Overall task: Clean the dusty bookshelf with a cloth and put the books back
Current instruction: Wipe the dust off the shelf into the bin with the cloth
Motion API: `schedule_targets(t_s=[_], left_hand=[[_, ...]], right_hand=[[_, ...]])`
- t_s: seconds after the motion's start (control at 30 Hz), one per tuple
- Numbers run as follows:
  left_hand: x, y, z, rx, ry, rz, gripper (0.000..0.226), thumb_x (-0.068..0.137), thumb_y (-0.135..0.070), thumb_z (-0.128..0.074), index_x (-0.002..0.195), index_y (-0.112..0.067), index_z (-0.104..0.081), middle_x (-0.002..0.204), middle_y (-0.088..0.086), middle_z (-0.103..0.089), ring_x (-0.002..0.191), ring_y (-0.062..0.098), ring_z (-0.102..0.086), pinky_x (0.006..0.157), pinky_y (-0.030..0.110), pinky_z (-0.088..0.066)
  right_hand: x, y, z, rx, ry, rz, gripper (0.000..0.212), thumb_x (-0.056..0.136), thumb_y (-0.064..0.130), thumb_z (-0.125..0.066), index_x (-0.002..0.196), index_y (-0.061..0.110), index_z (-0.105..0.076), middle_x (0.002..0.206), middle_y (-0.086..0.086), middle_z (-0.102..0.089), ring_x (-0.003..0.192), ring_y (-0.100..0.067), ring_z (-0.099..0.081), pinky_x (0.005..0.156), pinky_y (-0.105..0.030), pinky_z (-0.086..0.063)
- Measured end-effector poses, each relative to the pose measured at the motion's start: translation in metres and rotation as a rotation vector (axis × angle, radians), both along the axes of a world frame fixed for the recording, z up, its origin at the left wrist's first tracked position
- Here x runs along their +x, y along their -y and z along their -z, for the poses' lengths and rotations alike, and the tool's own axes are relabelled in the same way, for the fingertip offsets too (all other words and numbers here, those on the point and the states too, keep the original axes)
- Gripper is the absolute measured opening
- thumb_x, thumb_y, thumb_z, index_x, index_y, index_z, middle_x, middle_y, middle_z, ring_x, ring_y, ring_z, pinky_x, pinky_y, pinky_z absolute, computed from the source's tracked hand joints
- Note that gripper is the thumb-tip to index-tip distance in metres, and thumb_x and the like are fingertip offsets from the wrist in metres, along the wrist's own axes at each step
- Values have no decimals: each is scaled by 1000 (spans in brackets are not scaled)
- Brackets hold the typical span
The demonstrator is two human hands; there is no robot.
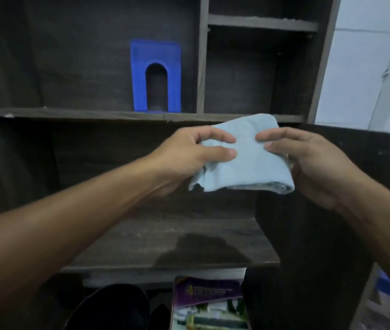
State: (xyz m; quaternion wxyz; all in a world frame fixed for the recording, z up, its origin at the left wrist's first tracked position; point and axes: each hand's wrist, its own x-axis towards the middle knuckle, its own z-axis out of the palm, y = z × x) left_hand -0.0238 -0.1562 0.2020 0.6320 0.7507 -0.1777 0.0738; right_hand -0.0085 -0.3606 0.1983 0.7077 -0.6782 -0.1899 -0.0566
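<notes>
Books (209, 303) lie nearest, low in the frame beneath the bookshelf (141, 114): a purple-covered one on top of a stack, with a dark rounded object (113, 306) just beside it to the left. Above them a dark wooden shelf board (141, 244) stands bare, its surface dusty and marked by a darker patch near the front edge. In mid-air over that board, both hands hold a folded light-blue cloth (248, 160) between them. The left hand (189, 158) has its fingers clenched on the cloth's left edge, thumb on top. The right hand (308, 160) grips the right edge, fingers curled over the fold. Farther back, on the upper shelf, a blue bookend (156, 76) stands upright against the back panel, beside a vertical divider (202, 55). Right of the divider are smaller compartments, and a white wall (365, 67) lies beyond.
</notes>
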Motion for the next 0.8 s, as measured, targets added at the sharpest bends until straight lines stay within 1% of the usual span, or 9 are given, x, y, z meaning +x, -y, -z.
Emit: schedule_targets(t_s=[0.07, 0.2, 0.27, 0.33, 0.4, 0.5, 0.6, 0.7, 0.8], left_hand=[[12, 8, -20, 54, 56, 0, 22, 79, -10, -77, 100, -15, -73, 100, 6, -74, 84, 14, -70, 67, 27, -56], [36, 24, -59, 152, 160, -68, 23, 80, -13, -77, 103, -15, -72, 94, 2, -71, 70, 9, -66, 50, 16, -47], [52, 30, -75, 204, 197, -123, 23, 81, -16, -77, 104, -19, -72, 99, 2, -71, 78, 12, -67, 56, 18, -52], [71, 35, -89, 205, 202, -158, 24, 82, -14, -76, 104, -19, -71, 105, 5, -70, 91, 18, -69, 76, 29, -58], [90, 40, -98, 183, 200, -193, 24, 82, -9, -74, 104, -16, -70, 106, 7, -69, 98, 22, -68, 87, 35, -57], [117, 46, -108, 228, 195, -242, 20, 82, -9, -71, 100, -19, -69, 101, 2, -66, 99, 21, -65, 91, 38, -55], [139, 50, -113, 268, 185, -277, 18, 84, -10, -70, 97, -22, -67, 102, -1, -61, 103, 21, -59, 92, 39, -54], [156, 53, -112, 316, 172, -327, 25, 84, -9, -68, 108, -17, -68, 111, 3, -60, 104, 21, -56, 91, 35, -51], [172, 52, -107, 344, 145, -367, 35, 82, -7, -70, 117, -11, -67, 118, 7, -63, 103, 22, -58, 85, 32, -50]], right_hand=[[10, 5, -20, -3, 17, 46, 19, 89, 0, -58, 90, 12, -72, 84, -3, -73, 74, -16, -70, 55, -24, -54], [36, 10, -59, 71, -28, 117, 17, 86, 0, -57, 85, 11, -71, 84, -5, -74, 74, -20, -72, 57, -27, -55], [53, 8, -79, 90, -77, 177, 15, 85, -1, -58, 92, 6, -70, 90, -12, -75, 76, -26, -75, 64, -35, -60], [68, 6, -97, 74, -98, 243, 17, 84, 0, -60, 96, 4, -70, 96, -17, -75, 78, -34, -75, 72, -46, -61], [83, 4, -111, 34, -85, 288, 14, 85, 0, -61, 92, 5, -71, 97, -18, -74, 79, -35, -74, 72, -49, -61], [106, 5, -125, -15, -72, 318, 14, 86, -1, -62, 92, 5, -73, 96, -18, -73, 77, -34, -74, 63, -41, -60], [126, 5, -127, -80, -72, 349, 13, 88, 1, -61, 95, 4, -72, 97, -16, -73, 80, -32, -74, 64, -39, -60], [144, 2, -120, -129, -97, 326, 19, 92, 2, -58, 108, 2, -67, 98, -16, -72, 85, -32, -73, 77, -45, -61], [160, 0, -112, -195, -97, 294, 21, 93, -2, -54, 109, 2, -67, 101, -14, -71, 94, -28, -70, 87, -45, -58]])
